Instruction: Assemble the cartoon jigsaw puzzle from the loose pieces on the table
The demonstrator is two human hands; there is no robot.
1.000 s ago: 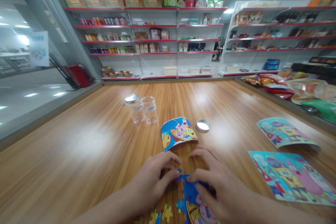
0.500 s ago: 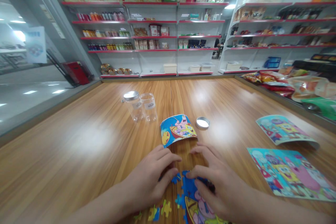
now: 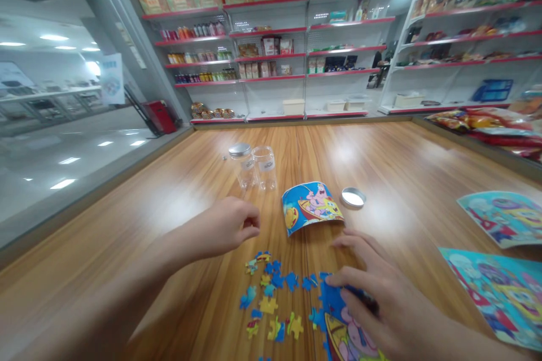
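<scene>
My left hand [image 3: 231,223] is raised over the table, left of a curved picture card [image 3: 313,207] showing cartoon figures in a boat. Its fingers are curled in, and whatever they may hold is hidden. My right hand [image 3: 376,287] rests with fingers apart on the top edge of a partly joined jigsaw puzzle [image 3: 334,313], blue with a boat and a pink figure. Part of the puzzle is covered by that hand. Several loose puzzle pieces [image 3: 268,304] lie to its left, mostly blue and yellow.
Two clear jars stand farther back, a lidded jar [image 3: 243,166] and an uncovered jar [image 3: 266,168]. A round metal lid [image 3: 353,197] lies right of the card. Two more cartoon pictures, a curled sheet [image 3: 506,214] and a flat sheet [image 3: 495,287], are at the right.
My left hand has moved up and left, away from the puzzle, uncovering the loose pieces. My right hand stays on the puzzle. The whole view has shifted and tilted.
</scene>
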